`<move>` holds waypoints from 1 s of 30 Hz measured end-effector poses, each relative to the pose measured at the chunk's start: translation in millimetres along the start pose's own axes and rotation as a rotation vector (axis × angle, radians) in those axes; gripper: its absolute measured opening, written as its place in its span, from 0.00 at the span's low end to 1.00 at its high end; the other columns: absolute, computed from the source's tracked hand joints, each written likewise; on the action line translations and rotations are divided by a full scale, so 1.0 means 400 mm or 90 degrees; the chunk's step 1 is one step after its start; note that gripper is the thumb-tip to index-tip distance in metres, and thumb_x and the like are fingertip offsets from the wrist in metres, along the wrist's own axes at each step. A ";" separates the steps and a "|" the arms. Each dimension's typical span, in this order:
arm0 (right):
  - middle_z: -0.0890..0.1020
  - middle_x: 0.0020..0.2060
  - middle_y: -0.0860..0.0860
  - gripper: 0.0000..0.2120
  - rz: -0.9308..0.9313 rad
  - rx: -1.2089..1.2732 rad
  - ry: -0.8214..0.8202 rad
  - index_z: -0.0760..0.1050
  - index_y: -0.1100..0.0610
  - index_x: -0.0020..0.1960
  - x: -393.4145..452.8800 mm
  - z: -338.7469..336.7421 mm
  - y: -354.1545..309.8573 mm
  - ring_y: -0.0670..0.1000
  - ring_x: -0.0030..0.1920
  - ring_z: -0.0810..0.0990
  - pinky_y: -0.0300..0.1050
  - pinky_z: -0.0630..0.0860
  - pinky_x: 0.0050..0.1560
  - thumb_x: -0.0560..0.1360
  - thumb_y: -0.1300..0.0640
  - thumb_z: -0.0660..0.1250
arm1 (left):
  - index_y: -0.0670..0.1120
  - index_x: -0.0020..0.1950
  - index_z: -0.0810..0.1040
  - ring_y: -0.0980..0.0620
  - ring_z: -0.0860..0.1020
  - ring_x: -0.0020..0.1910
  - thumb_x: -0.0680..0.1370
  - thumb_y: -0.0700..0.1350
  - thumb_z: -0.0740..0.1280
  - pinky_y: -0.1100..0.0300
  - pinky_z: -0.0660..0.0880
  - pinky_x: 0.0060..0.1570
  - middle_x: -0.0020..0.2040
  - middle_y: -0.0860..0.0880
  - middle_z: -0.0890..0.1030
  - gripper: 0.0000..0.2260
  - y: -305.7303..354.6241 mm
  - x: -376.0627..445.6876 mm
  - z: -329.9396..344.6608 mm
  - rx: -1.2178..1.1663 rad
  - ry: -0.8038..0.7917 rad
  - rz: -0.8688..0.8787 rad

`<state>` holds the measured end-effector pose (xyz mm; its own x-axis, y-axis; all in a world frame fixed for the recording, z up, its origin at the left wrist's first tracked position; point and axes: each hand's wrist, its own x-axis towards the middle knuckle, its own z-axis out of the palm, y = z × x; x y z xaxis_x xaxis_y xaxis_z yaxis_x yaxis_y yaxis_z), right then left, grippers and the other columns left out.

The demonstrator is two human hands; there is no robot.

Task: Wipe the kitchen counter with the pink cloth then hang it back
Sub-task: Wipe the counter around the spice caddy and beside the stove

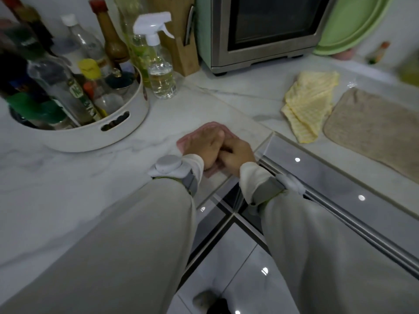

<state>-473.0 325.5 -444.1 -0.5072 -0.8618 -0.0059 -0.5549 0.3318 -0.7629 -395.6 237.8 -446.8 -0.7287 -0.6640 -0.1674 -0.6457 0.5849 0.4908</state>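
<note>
Pale sleeves [136, 234] reach in, and both hands press down on the crumpled pink cloth [184, 141] at the white marble-patterned counter's [68, 177] corner edge: left hand [204, 143] flat on top, right hand [238, 152] curled, fingers tucked against the left. Open marble lies leftward; a round white plastic bottle caddy [90, 137] sits behind, a striped yellow cloth [306, 103] well right.
</note>
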 end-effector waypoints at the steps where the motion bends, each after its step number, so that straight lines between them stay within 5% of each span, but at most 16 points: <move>1: 0.83 0.49 0.61 0.13 -0.008 0.008 0.042 0.81 0.63 0.52 -0.018 0.005 -0.009 0.59 0.51 0.80 0.47 0.76 0.53 0.71 0.64 0.62 | 0.51 0.77 0.56 0.47 0.54 0.77 0.82 0.56 0.46 0.46 0.50 0.75 0.79 0.48 0.56 0.24 -0.021 -0.023 0.003 0.075 -0.002 -0.014; 4: 0.81 0.53 0.64 0.19 -0.120 -0.090 0.059 0.80 0.66 0.52 -0.051 0.045 -0.033 0.63 0.58 0.75 0.46 0.69 0.60 0.68 0.59 0.57 | 0.53 0.78 0.49 0.45 0.49 0.78 0.80 0.60 0.48 0.41 0.46 0.75 0.79 0.49 0.50 0.28 -0.102 -0.116 -0.011 0.184 0.048 -0.129; 8: 0.65 0.73 0.56 0.27 -0.102 -0.223 -0.030 0.68 0.57 0.69 -0.056 0.085 -0.060 0.57 0.75 0.56 0.53 0.50 0.75 0.73 0.48 0.53 | 0.53 0.78 0.39 0.42 0.41 0.78 0.80 0.61 0.46 0.42 0.41 0.74 0.79 0.47 0.40 0.30 -0.240 -0.246 -0.072 0.145 0.058 -0.321; 13: 0.57 0.76 0.53 0.28 -0.152 -0.292 -0.046 0.60 0.53 0.73 -0.065 0.132 -0.076 0.54 0.77 0.46 0.56 0.39 0.75 0.76 0.42 0.50 | 0.59 0.77 0.42 0.32 0.39 0.75 0.72 0.71 0.39 0.35 0.35 0.69 0.79 0.43 0.42 0.35 -0.486 -0.360 -0.125 0.152 0.135 -0.554; 16: 0.59 0.76 0.53 0.34 -0.152 -0.253 0.012 0.61 0.54 0.72 -0.076 0.135 -0.070 0.55 0.77 0.48 0.56 0.40 0.75 0.72 0.39 0.45 | 0.63 0.76 0.45 0.32 0.39 0.75 0.73 0.71 0.39 0.29 0.36 0.67 0.79 0.43 0.44 0.33 -0.421 -0.363 -0.120 0.112 0.135 -0.587; 18: 0.61 0.75 0.54 0.38 -0.168 -0.225 0.051 0.62 0.55 0.72 -0.083 0.137 -0.065 0.56 0.77 0.50 0.56 0.41 0.75 0.69 0.37 0.42 | 0.61 0.76 0.44 0.35 0.40 0.76 0.75 0.70 0.41 0.27 0.39 0.67 0.79 0.43 0.42 0.31 -0.317 -0.342 -0.104 0.100 0.108 -0.551; 23: 0.60 0.75 0.55 0.40 -0.169 -0.204 0.062 0.61 0.57 0.72 -0.070 0.122 -0.065 0.57 0.77 0.50 0.58 0.40 0.74 0.67 0.37 0.42 | 0.60 0.77 0.45 0.38 0.43 0.77 0.79 0.63 0.44 0.31 0.43 0.69 0.79 0.43 0.43 0.26 -0.125 -0.235 -0.023 0.269 0.054 -0.158; 30: 0.62 0.74 0.55 0.39 -0.121 -0.277 0.124 0.63 0.55 0.71 0.007 0.033 0.020 0.58 0.76 0.52 0.63 0.40 0.74 0.67 0.36 0.43 | 0.55 0.78 0.46 0.44 0.46 0.78 0.78 0.60 0.52 0.42 0.45 0.74 0.79 0.50 0.46 0.31 -0.021 -0.057 0.046 0.281 0.050 0.071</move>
<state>-470.3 320.6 -458.8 -0.4605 -0.8491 0.2588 -0.8515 0.3402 -0.3990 -377.7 256.5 -463.0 -0.7904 -0.6095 -0.0606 -0.6125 0.7855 0.0880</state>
